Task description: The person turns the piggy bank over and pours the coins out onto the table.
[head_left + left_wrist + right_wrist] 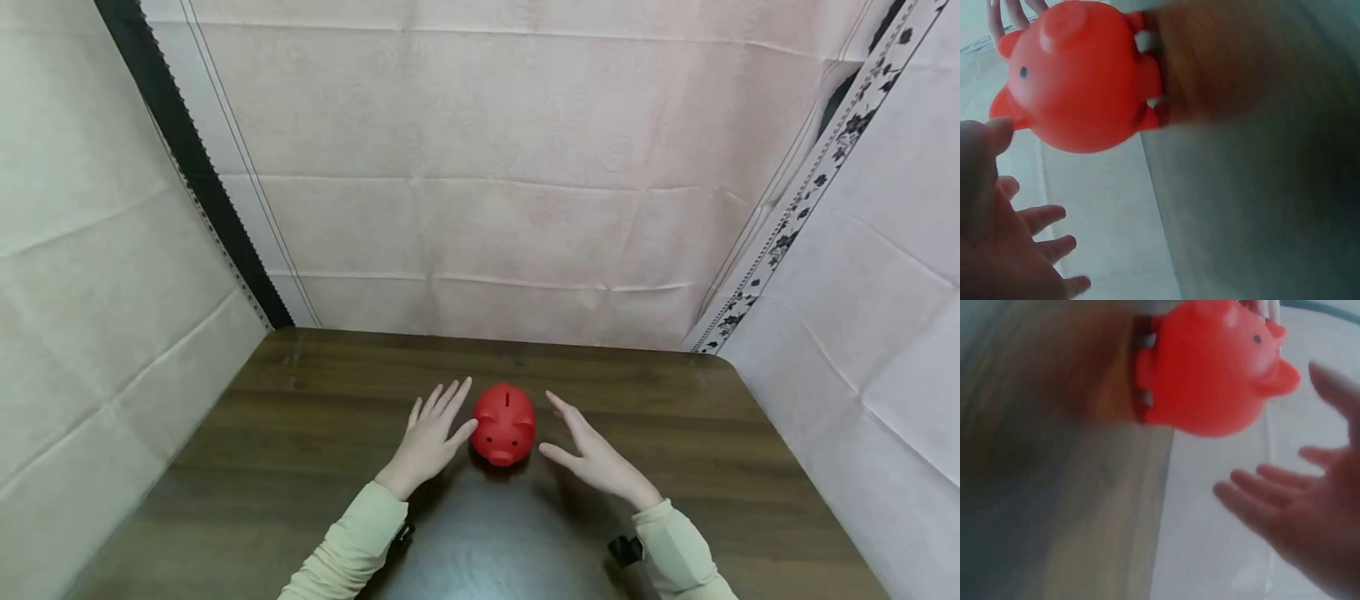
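Our left hand (427, 446) and right hand (596, 462), spread, grip nothing; the piggy bank (505, 423) looks light, slick, best cupped by its sides.

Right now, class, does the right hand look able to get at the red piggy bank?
Probably yes: the right hand is open just beside the red piggy bank, and nothing visible blocks the small gap between them.

The head camera looks forward and down across the table (225, 500), far enough back to include the cloth walls (525, 125). Low and close, both wrist cameras face the red piggy bank (504, 425) from its snout side, their views tipped sideways in opposite directions; all three share it and the table.
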{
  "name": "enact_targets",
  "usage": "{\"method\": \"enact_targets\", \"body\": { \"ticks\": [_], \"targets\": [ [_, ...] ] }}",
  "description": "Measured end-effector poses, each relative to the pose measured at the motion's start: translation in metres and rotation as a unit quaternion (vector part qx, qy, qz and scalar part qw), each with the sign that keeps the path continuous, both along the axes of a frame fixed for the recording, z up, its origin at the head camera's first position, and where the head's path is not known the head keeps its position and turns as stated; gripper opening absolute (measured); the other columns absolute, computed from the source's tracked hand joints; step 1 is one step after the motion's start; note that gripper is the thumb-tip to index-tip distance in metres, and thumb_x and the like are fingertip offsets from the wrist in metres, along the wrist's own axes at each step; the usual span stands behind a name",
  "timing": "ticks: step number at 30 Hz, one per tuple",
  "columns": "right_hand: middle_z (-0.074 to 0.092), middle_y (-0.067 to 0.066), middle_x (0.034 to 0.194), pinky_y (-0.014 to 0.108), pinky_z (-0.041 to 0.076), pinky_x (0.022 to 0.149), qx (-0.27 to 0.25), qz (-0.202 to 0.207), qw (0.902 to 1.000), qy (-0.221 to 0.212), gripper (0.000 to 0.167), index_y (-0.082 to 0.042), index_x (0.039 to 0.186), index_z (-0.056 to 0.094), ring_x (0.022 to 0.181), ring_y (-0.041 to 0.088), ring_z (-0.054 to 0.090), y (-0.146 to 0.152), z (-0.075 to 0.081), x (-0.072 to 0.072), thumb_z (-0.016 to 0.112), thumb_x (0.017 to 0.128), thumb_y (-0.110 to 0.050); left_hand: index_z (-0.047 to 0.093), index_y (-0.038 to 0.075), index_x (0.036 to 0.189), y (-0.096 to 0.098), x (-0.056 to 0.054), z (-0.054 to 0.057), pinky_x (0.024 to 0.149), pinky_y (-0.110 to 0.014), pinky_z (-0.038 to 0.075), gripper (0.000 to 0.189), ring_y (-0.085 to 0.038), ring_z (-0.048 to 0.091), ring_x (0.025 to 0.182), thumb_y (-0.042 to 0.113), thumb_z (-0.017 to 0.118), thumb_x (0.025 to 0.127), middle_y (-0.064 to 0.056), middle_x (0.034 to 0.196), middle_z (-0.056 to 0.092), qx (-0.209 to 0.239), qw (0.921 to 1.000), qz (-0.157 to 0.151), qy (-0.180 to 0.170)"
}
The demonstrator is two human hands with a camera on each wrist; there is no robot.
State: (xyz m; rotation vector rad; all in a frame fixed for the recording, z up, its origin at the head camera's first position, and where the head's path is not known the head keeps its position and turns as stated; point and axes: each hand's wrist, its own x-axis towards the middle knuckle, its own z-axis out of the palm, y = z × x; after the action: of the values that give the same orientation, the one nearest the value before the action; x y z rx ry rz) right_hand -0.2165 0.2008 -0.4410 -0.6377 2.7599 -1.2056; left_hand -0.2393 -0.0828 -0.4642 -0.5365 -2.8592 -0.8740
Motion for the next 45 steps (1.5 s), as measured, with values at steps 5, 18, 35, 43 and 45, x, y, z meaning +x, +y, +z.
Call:
{"method": "enact_targets", "body": {
  "ticks": [5,18,35,43,45],
  "targets": [
    [0.030,0.010,0.155,0.058,0.039,0.108,-0.022,0.044,0.9987,0.011,0.086,-0.020,0.154,0.019,0.142,0.036,0.033,-0.010,-0.003,-0.010,0.070,0.088,-0.038,0.019,0.038,0.154,0.003,-0.004,0.004,0.113,-0.066,0.024,0.074,-0.032,0.020,0.149,0.055,0.056,0.091,-0.003,0.161,0.025,0.087,0.9931,-0.052,-0.059],
    [0.028,0.013,0.154,0.053,0.045,0.104,-0.035,0.091,0.9951,0.016,0.101,-0.010,0.153,0.015,0.137,0.033,0.038,-0.025,-0.026,-0.024,0.080,0.079,-0.029,0.026,0.039,0.151,0.013,-0.016,-0.012,0.104,-0.057,0.043,0.092,-0.034,0.030,0.144,0.040,0.080,0.076,-0.009,0.160,0.022,0.150,0.9694,-0.152,-0.121],
    [0.027,0.011,0.154,0.046,0.051,0.099,-0.019,0.063,0.9974,0.030,0.101,-0.018,0.153,0.016,0.133,0.030,0.043,-0.040,-0.033,-0.019,0.081,0.078,-0.034,0.024,0.038,0.151,0.012,-0.010,-0.019,0.097,-0.053,0.050,0.097,-0.037,0.039,0.137,0.035,0.083,0.074,-0.010,0.158,0.028,0.150,0.9732,-0.143,-0.099],
    [0.026,0.012,0.158,0.048,0.053,0.096,-0.001,0.035,0.9963,0.078,0.100,-0.020,0.153,0.024,0.137,0.034,0.043,-0.042,-0.012,-0.008,0.084,0.074,-0.029,0.028,0.040,0.149,0.012,-0.002,-0.004,0.095,-0.047,0.053,0.094,-0.032,0.044,0.134,0.037,0.084,0.073,-0.007,0.153,0.034,0.173,0.9717,-0.145,-0.068],
    [0.027,0.011,0.158,0.048,0.052,0.096,-0.003,0.034,0.9940,0.103,0.099,-0.021,0.152,0.025,0.138,0.033,0.041,-0.044,-0.006,-0.006,0.085,0.073,-0.028,0.029,0.040,0.148,0.012,0.001,0.001,0.094,-0.044,0.054,0.094,-0.029,0.047,0.131,0.035,0.085,0.073,-0.004,0.151,0.036,0.191,0.9687,-0.144,-0.064]
  ]
}}
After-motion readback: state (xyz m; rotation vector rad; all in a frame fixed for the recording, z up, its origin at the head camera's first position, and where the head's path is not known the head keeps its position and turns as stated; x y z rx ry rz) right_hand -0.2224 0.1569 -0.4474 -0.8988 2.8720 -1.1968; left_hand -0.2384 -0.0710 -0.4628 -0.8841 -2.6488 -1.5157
